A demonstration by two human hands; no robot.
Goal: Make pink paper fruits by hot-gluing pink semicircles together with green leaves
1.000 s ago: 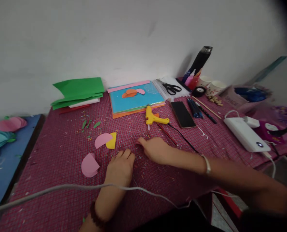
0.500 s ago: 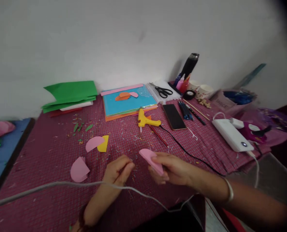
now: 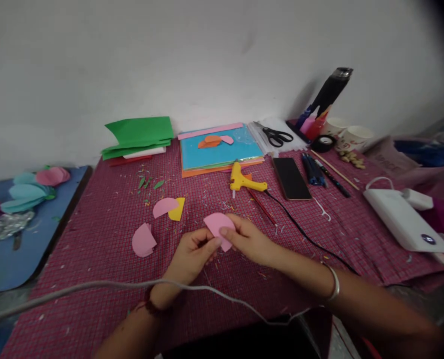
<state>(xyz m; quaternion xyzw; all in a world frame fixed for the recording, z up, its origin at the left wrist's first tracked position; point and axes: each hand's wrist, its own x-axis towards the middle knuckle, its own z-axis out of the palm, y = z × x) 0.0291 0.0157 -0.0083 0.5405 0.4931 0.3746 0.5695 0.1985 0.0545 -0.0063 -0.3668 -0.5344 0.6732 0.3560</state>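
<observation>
Both hands meet over the red checked tablecloth (image 3: 102, 219) near its front middle. My right hand (image 3: 250, 240) pinches a pink paper half-circle (image 3: 217, 224) held up off the cloth, and my left hand (image 3: 192, 254) grips the same piece at its lower left edge. Left of the hands lie a stack of pink paper half-circles (image 3: 143, 240), another pink piece (image 3: 164, 206) and a yellow piece (image 3: 177, 209). A yellow glue gun (image 3: 244, 179) with a black cord lies just beyond my right hand.
Green paper sheets (image 3: 139, 135) and a blue paper stack (image 3: 220, 149) lie by the wall. Scissors (image 3: 276, 135), a phone (image 3: 291, 177), pens (image 3: 314, 169), a black bottle (image 3: 330, 92), cups (image 3: 354, 135) and a white power bank (image 3: 403, 219) fill the right. A grey cable (image 3: 95, 288) crosses the front.
My right hand picked the pink half-circle up from the cloth and raised it. My left hand lifted from the cloth and took hold of the piece too.
</observation>
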